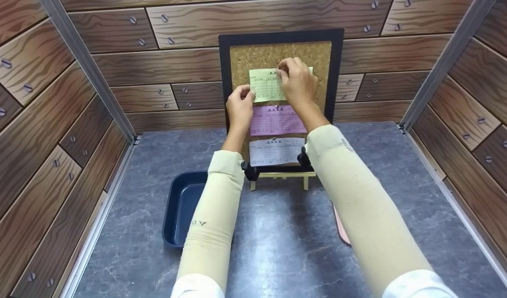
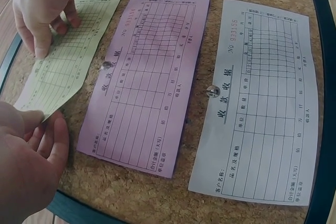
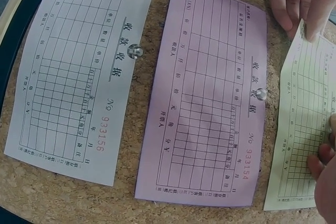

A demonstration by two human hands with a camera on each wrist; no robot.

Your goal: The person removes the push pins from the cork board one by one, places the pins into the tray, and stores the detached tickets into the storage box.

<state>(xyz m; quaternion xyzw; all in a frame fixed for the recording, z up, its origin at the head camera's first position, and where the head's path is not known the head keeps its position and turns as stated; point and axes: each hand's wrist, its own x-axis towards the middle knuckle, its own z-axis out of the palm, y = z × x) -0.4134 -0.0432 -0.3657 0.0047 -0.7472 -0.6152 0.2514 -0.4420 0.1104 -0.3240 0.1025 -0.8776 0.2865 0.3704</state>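
A green receipt slip (image 1: 266,86) lies against the upper part of the cork board (image 1: 281,51). My left hand (image 1: 241,106) pinches its lower left corner between thumb and fingers. At the slip's top edge, my right hand (image 1: 299,82) has thumb and forefinger drawn together around something small and mostly hidden; I cannot tell what it is. That hand covers the slip's right half in the head view. Below hangs a pink receipt slip (image 3: 205,93), fixed by a clear push pin (image 3: 261,94). Lowest is a white receipt slip (image 2: 257,103), with another clear pin (image 2: 213,91) at its top.
The board's black frame (image 1: 224,62) leans on a small wooden easel (image 1: 306,182). A dark blue tray (image 1: 170,215) stands on the grey table behind my left forearm. Part of a pink flat object (image 1: 340,227) shows beside my right forearm. Wood-patterned walls enclose the table.
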